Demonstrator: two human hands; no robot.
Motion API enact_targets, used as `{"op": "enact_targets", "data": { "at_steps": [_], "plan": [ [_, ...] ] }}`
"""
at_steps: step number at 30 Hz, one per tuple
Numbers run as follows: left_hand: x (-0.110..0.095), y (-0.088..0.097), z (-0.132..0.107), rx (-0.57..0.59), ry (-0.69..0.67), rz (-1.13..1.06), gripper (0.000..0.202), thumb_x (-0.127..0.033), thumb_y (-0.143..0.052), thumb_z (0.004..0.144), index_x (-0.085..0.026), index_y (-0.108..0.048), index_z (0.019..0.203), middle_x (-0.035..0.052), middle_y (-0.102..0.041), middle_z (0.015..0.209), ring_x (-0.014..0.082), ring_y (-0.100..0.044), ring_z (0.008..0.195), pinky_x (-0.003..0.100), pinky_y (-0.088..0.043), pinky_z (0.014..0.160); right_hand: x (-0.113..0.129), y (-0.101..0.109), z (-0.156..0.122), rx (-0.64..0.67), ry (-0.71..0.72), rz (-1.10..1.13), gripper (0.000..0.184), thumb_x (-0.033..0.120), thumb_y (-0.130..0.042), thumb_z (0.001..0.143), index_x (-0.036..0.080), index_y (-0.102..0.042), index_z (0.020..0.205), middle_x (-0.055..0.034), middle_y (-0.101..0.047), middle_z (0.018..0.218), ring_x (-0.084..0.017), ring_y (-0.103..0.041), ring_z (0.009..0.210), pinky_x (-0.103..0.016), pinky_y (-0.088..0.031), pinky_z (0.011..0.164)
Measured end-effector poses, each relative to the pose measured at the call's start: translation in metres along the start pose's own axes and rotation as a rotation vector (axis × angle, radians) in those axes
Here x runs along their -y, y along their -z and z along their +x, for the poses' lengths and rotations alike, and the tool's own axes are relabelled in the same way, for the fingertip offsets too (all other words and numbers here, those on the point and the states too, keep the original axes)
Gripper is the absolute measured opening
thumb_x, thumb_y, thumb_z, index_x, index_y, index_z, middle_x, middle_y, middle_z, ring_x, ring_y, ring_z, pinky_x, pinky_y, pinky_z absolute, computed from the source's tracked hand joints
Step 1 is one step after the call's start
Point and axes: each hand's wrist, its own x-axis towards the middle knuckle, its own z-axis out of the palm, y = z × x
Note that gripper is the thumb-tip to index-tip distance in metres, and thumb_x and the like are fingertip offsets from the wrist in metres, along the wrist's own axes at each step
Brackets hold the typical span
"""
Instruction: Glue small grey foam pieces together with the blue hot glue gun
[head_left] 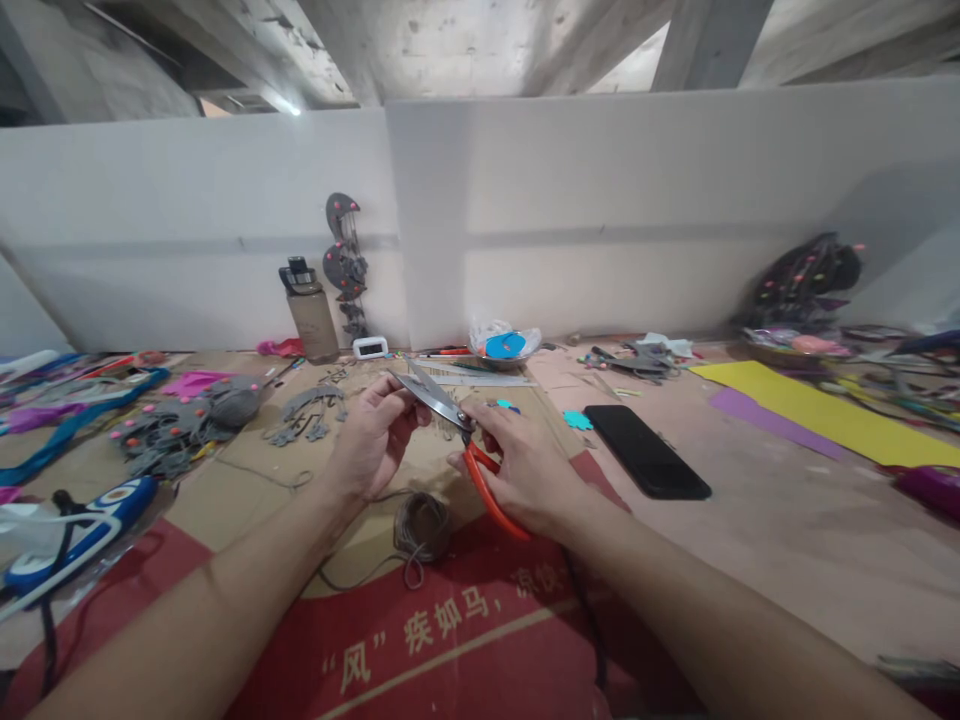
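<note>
My right hand (517,460) is closed around the orange handles of a pair of scissors (491,495). Their metal blades (437,397) are parted and point up and left, close to the fingertips of my left hand (386,430). The left thumb and fingers are pinched together; what they hold is too small to make out. Below both hands a small coil of grey cord (421,527) rests on a red and tan cardboard sheet (450,640). One strand of it runs up beside my left wrist, and another loops out to the left.
Right of my hands lies a black phone (646,450), with yellow sheet material (825,405) beyond. Grey felt pieces with pink dots (187,425) and a blue-white power strip (82,535) lie left. A bottle (311,315), small white clock (370,348) and bowl (504,348) stand along the wall.
</note>
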Motion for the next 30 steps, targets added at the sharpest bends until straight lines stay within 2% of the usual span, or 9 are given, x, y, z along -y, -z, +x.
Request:
{"op": "enact_targets", "data": {
  "at_steps": [11,23,30],
  "plan": [
    [-0.0002,-0.0006,-0.0001,0.007,-0.003,0.001,0.017,-0.004,-0.055,0.068,-0.014,-0.061,0.079,0.0015,-0.057,0.073,0.0085,-0.048,0.061,0.021,-0.039,0.058,0.0019,0.0022,0.0004,0.005,0.014,0.008,0.048,0.042,-0.056,0.082,0.018,-0.049,0.123,-0.0053,-0.054,0.085,-0.016,-0.048,0.074,-0.028,-0.038,0.064],
    [-0.0007,-0.0023,-0.001,-0.015,0.028,0.004,0.012,-0.007,-0.058,0.067,-0.015,-0.059,0.076,0.0007,-0.058,0.072,0.0083,-0.049,0.06,0.022,-0.04,0.059,0.0012,0.0005,-0.0001,0.006,0.011,-0.023,0.047,0.043,-0.054,0.084,0.019,-0.05,0.123,-0.0054,-0.056,0.083,-0.016,-0.048,0.071,-0.027,-0.037,0.062],
    [0.0002,-0.001,-0.0006,-0.025,0.019,0.002,0.012,-0.007,-0.057,0.066,-0.014,-0.061,0.075,0.0004,-0.057,0.07,0.0086,-0.049,0.06,0.021,-0.04,0.058,0.0047,0.0018,-0.0007,-0.002,-0.007,-0.067,0.047,0.044,-0.052,0.084,0.02,-0.048,0.125,-0.0089,-0.056,0.095,-0.019,-0.051,0.081,-0.031,-0.041,0.07]
  ]
}}
